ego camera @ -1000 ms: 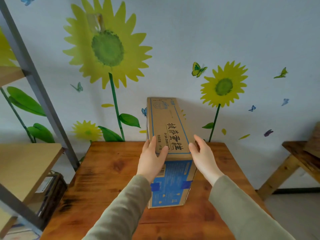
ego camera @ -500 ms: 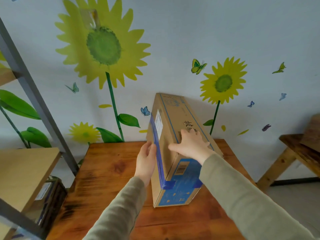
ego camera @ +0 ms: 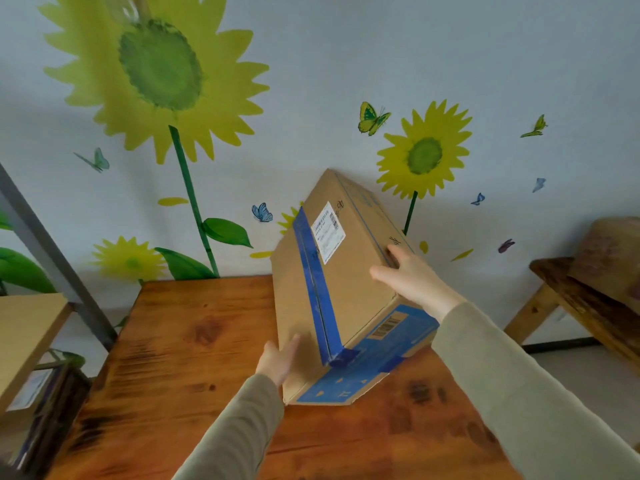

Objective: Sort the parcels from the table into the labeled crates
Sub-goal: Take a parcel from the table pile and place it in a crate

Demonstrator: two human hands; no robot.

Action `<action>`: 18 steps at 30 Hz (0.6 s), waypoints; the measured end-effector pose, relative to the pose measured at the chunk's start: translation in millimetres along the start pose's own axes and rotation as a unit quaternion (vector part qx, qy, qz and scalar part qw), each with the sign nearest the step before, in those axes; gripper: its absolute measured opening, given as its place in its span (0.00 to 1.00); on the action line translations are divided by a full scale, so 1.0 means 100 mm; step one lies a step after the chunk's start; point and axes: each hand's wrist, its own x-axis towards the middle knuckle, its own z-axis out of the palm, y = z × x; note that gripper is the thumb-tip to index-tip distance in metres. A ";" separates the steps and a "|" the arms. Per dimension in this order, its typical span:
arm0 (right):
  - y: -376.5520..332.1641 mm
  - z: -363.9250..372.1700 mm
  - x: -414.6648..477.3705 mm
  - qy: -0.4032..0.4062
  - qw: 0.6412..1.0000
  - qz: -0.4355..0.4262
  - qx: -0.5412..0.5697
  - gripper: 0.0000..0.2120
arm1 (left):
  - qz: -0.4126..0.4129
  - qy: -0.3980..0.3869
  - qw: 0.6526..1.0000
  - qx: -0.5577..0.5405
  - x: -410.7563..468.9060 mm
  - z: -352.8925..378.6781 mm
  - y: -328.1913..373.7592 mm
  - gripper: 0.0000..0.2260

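– On the wall [ego camera: 346, 46] behind: sunflower and butterfly decals, background only. Biggest working item?
– Wooden table [ego camera: 194, 341], fills the lower middle. Metal shelf rack [ego camera: 45, 233] at the left edge and a wooden bench [ego camera: 585, 296] off right, both apart from the table.
– Task thing?
– One parcel [ego camera: 356, 282], a long cardboard box on the table's far-right part, tipped toward the right. Its near bottom edge looks down on the wood. Can't tell if the far end is clear of it.
– Why tipped?
– My read: it's held tilted so the taped face points at the camera and the label can be read. That has to happen before a crate can be picked.
– Hands?
– Right hand [ego camera: 412, 275] hooks over the parcel's upper right edge, thumb on the taped face, fingers curled onto the other side. That grip carries the tilt. Left hand [ego camera: 278, 356] lies flat with fingers straight against the lower left of the taped face. It grasps nothing, probably just props the box so it doesn't slide. Slightly blurred.
– Small stuff?
– Blue tape [ego camera: 313, 289] runs down the seam and wraps onto the blue-printed end. White shipping label [ego camera: 328, 233] sits just right of the tape, near the top, print too small to read. Barcode [ego camera: 388, 326] on the blue end.
– Crate?
– None I can be sure of in view. This one isn't sorted yet.
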 end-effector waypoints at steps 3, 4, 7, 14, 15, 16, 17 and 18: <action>0.12 -0.11 0.06 -0.023 0.999 -0.007 0.036 0.36 | -0.036 0.013 0.999 -0.010 0.08 0.10 -0.01 0.36; 0.16 -0.14 0.07 -0.030 0.999 -0.009 0.042 0.35 | -0.047 0.017 0.999 -0.021 0.11 0.13 -0.02 0.36; 0.28 -0.23 0.14 -0.033 0.997 -0.008 0.070 0.35 | -0.068 0.023 0.996 -0.057 0.18 0.21 -0.06 0.37; 0.45 -0.30 0.31 -0.012 0.991 -0.004 0.134 0.23 | -0.095 0.038 0.982 -0.159 0.27 0.33 -0.11 0.33; 0.46 -0.29 0.31 -0.004 0.992 -0.014 0.126 0.26 | -0.095 0.046 0.980 -0.170 0.28 0.33 -0.11 0.31; 0.48 -0.29 0.33 -0.002 0.993 -0.022 0.118 0.33 | -0.097 0.053 0.978 -0.180 0.28 0.34 -0.12 0.30; 0.52 -0.30 0.35 0.000 0.993 -0.029 0.114 0.43 | -0.096 0.056 0.976 -0.185 0.28 0.35 -0.11 0.31; 0.57 -0.31 0.36 -0.009 0.993 -0.028 0.112 0.50 | -0.095 0.061 0.975 -0.193 0.28 0.36 -0.12 0.32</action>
